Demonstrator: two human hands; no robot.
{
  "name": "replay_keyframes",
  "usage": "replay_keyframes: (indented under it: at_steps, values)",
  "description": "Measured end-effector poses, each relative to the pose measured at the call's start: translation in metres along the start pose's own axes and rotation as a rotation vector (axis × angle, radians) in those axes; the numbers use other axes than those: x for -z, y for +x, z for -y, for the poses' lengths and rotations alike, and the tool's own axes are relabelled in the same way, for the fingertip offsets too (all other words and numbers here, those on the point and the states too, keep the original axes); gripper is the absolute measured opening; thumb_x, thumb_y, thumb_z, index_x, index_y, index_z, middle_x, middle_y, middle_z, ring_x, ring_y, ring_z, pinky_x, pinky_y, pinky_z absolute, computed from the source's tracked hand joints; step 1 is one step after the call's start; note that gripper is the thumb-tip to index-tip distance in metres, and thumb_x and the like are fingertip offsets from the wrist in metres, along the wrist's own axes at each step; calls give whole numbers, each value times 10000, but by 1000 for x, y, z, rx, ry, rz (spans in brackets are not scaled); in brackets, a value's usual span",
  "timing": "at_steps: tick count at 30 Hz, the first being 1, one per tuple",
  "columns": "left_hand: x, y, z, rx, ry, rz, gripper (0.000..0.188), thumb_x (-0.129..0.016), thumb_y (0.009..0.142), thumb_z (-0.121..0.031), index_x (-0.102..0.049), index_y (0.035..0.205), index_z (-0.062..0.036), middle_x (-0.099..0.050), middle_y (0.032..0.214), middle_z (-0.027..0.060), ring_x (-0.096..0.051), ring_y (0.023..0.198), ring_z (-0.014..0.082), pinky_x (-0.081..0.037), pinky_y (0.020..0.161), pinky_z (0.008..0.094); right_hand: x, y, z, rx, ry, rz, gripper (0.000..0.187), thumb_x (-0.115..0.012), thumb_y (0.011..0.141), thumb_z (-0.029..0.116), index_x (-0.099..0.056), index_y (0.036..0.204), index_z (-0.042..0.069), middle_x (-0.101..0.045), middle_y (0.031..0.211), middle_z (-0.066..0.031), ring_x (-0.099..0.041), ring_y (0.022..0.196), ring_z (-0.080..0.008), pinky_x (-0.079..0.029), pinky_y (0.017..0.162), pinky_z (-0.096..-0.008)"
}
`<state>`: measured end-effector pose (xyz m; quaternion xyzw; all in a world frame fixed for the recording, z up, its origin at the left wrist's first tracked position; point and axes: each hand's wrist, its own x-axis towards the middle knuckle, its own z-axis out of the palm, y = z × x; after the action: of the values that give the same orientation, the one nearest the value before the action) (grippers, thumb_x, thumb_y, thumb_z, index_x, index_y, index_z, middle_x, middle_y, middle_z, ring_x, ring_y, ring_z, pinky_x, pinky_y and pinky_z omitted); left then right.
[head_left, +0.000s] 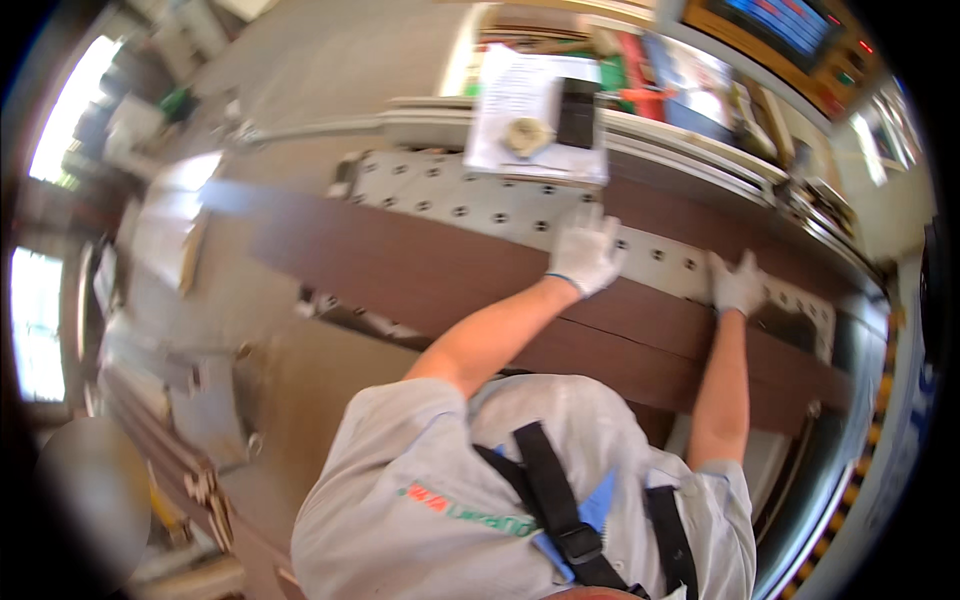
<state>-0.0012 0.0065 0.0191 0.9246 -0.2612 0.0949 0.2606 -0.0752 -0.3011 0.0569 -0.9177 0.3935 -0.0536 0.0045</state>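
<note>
My left hand (585, 250), in a white glove, reaches over a light strip dotted with dark round spots (482, 200). Its fingers are stretched out, and its wrist is above a long dark-brown board (450, 262). My right hand (737, 285), gloved too, is farther right over the same strip with fingers and thumb spread. Neither hand appears to hold anything; whether the fingertips press on the strip or the brown panel (670, 205) beyond it cannot be told. A thin dark seam runs along the board between my forearms.
Papers (510, 100) with a roundish yellowish object (527, 137) and a dark phone-like slab (577, 112) lie beyond my left hand. A tray of tools (650, 75) and a control panel with a lit screen (780, 25) stand behind. Brown boards (165, 440) are stacked at left.
</note>
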Motion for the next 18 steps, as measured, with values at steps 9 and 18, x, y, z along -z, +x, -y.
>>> replay_keyframes:
  at_steps: [9,18]
  values:
    - [-10,2,8,-39,41,-21,549,-749,925,-395,-706,1380,-90,-591,1540,285,-546,1405,505,-407,1207,584,4,4,-1,-99,122,49,1082,-794,734,782,-558,1597,173,-523,1515,-273,-494,1447,-427,-407,1182,-524]
    - [-21,-2,18,-59,123,17,608,-762,943,-397,-676,1449,-71,-582,1563,262,-521,1443,477,-410,1225,561,-6,6,-8,-139,217,130,1119,-791,723,768,-500,1633,184,-409,1651,-317,-325,1570,-447,-209,1288,-562]
